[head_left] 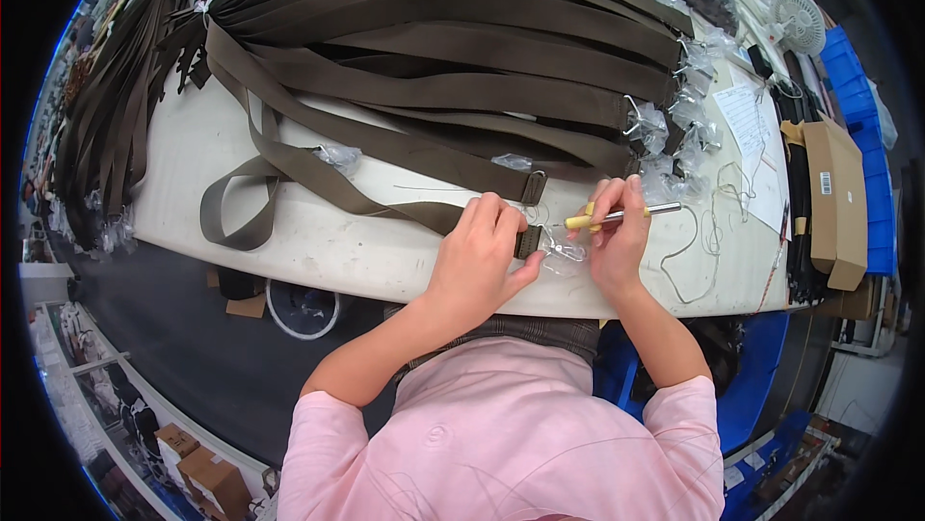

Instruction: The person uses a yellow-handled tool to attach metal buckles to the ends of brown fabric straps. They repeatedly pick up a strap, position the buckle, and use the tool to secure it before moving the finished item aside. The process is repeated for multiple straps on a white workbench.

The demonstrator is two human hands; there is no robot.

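Note:
My left hand (479, 253) grips a dark olive webbing strap (424, 216) near its stitched end, close to the table's front edge. A metal clip in clear plastic wrap (564, 253) is at that end. In my right hand (617, 241) is a slim pen-like tool (663, 209), silver with yellow at its front. Its tip points left toward the strap end; whether they touch I cannot tell. A thin cord seems to run from the tool's rear. Just behind my hands lies another strap end with a metal loop (534, 187).
A large bundle of olive straps (462, 39) covers the back of the white table (328, 256), its plastic-wrapped hooks (665, 131) at the right. Loose cord (713, 232), paper sheets (747, 126), a cardboard box (836, 203), a small fan (797, 20) and blue bins (867, 135) stand rightward.

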